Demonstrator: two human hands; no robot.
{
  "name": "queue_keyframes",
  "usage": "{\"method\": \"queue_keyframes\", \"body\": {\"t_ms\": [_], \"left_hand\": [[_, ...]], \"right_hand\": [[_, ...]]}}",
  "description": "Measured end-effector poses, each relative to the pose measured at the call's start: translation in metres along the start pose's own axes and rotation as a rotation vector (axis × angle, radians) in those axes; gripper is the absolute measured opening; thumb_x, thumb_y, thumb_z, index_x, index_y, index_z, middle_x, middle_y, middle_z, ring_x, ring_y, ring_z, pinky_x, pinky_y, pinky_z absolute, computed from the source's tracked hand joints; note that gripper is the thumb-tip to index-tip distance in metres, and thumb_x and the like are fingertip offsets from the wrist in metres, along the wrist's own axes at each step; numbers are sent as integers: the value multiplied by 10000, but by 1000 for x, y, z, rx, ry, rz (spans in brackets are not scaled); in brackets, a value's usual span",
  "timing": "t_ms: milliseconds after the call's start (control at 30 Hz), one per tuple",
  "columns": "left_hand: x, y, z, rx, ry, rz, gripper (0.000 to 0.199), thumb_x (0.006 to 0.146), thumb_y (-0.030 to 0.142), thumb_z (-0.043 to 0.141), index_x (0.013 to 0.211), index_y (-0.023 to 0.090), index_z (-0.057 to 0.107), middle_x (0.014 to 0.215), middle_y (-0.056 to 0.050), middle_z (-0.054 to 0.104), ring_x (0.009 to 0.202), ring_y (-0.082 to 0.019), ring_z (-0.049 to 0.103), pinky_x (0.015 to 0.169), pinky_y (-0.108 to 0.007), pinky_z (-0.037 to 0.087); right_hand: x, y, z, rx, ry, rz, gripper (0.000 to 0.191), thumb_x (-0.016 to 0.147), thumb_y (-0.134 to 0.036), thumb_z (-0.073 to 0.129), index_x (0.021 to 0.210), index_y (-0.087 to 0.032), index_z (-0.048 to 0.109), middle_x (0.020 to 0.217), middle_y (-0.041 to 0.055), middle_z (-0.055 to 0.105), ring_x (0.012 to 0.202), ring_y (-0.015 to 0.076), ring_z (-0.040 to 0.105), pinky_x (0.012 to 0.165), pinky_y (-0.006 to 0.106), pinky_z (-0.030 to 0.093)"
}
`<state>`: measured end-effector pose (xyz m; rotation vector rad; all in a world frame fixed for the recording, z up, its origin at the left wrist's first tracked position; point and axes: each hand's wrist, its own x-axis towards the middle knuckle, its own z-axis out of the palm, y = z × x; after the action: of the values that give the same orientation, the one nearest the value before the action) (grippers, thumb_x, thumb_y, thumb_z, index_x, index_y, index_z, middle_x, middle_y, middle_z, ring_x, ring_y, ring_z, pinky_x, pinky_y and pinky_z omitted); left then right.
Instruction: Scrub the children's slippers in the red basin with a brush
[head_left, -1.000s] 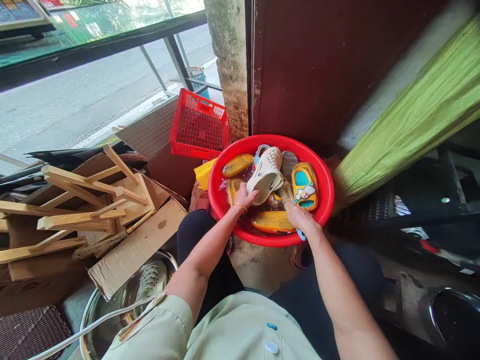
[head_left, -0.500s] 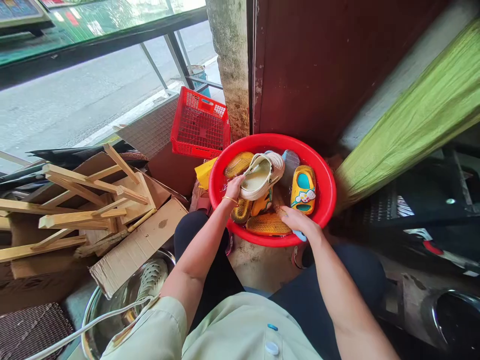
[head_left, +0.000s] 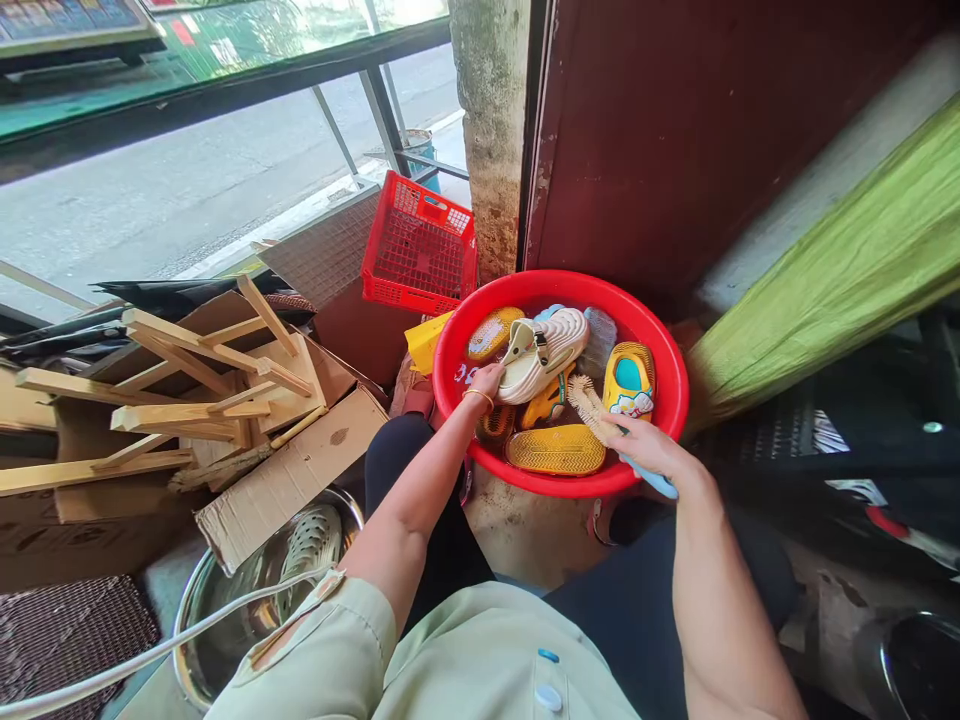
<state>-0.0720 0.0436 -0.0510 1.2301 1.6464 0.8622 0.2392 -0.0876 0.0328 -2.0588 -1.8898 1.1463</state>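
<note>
My left hand grips a cream clog by its heel end, above the red basin. In my right hand is a scrubbing brush with pale bristles; a light blue part of it shows below my palm. The bristles are close to the clog's toe side, and I cannot tell whether they touch. Under and around the clog, several yellow clogs lie in the basin. One yellow clog with a turquoise inside sits at the right, and another shows its patterned sole at the front.
A red plastic crate stands behind the basin at the left. Wooden stool legs lie over cardboard on the left. A metal bowl holding a pale clog is by my left leg. Green cloth hangs at the right.
The clog in my left hand has turned, showing more of its ridged side. My right hand has lifted the brush from low in the basin, bringing its bristles into view. The camera view has shifted slightly.
</note>
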Motion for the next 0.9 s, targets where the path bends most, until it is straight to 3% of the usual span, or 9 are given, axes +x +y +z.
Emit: {"method": "queue_keyframes", "body": {"t_ms": [133, 333, 400, 467, 567, 667, 733, 833, 900], "left_hand": [[-4, 3, 3, 255, -29, -31, 322, 961, 342, 498, 1026, 172, 764, 1099, -124, 772, 1104, -281, 691, 966, -362, 506], [-16, 10, 9, 531, -69, -77, 314, 986, 359, 489, 1088, 206, 743, 1247, -157, 733, 1239, -318, 653, 1076, -423, 450], [-16, 11, 10, 565, -78, -80, 330, 989, 365, 484, 1102, 202, 747, 1253, -156, 733, 1244, -309, 653, 1068, -403, 456], [-14, 12, 8, 573, -75, -80, 348, 992, 371, 478, 1123, 203, 753, 1249, -149, 739, 1233, -299, 661, 1038, -373, 471], [-9, 12, 5, 565, -50, -86, 367, 992, 387, 481, 1170, 214, 751, 1246, -125, 746, 1203, -282, 677, 988, -339, 491], [-5, 10, 0, 512, 26, -89, 385, 979, 431, 508, 1207, 223, 738, 1236, -105, 753, 1180, -277, 686, 957, -334, 504], [-4, 10, -3, 413, 123, -83, 391, 965, 463, 532, 1196, 224, 738, 1211, -102, 760, 1168, -287, 689, 955, -349, 510], [-6, 10, -8, 225, 285, -59, 395, 976, 460, 510, 1188, 203, 722, 1197, -109, 757, 1139, -277, 695, 970, -360, 516], [-10, 11, -9, 138, 397, 13, 421, 1005, 430, 447, 1242, 173, 680, 1239, -130, 731, 1153, -261, 683, 1000, -366, 512]], "right_hand": [[6, -6, 12, -176, 13, 30, 628, 920, -305, 577, 1540, -217, 519, 1386, 149, 663, 1221, 304, 645, 987, 384, 511], [15, -17, 21, -284, -56, 75, 701, 888, -294, 600, 1572, -223, 466, 1450, 161, 616, 1280, 331, 616, 1058, 424, 470], [10, -16, 16, -187, -57, 64, 677, 896, -300, 600, 1557, -209, 485, 1324, 145, 697, 1158, 295, 681, 988, 377, 513], [0, -15, 8, -22, -81, 52, 676, 916, -330, 585, 1568, -202, 462, 1045, 101, 773, 865, 233, 731, 802, 321, 563], [-20, -13, -11, 257, -99, -10, 724, 923, -393, 573, 1604, -228, 391, 725, -10, 695, 500, 144, 591, 516, 248, 494], [-34, -10, -29, 374, 56, -51, 777, 901, -433, 587, 1618, -243, 357, 693, -37, 664, 425, 130, 532, 440, 241, 452], [-34, -4, -36, 311, 203, 1, 776, 907, -449, 572, 1620, -234, 358, 726, -14, 700, 456, 150, 569, 479, 264, 488], [-24, 9, -39, 60, 354, 123, 706, 934, -438, 530, 1596, -221, 420, 927, 73, 780, 691, 220, 697, 669, 314, 554], [-15, 16, -37, -121, 369, 193, 661, 945, -418, 501, 1573, -215, 467, 1119, 130, 775, 903, 276, 727, 800, 345, 548]]}}
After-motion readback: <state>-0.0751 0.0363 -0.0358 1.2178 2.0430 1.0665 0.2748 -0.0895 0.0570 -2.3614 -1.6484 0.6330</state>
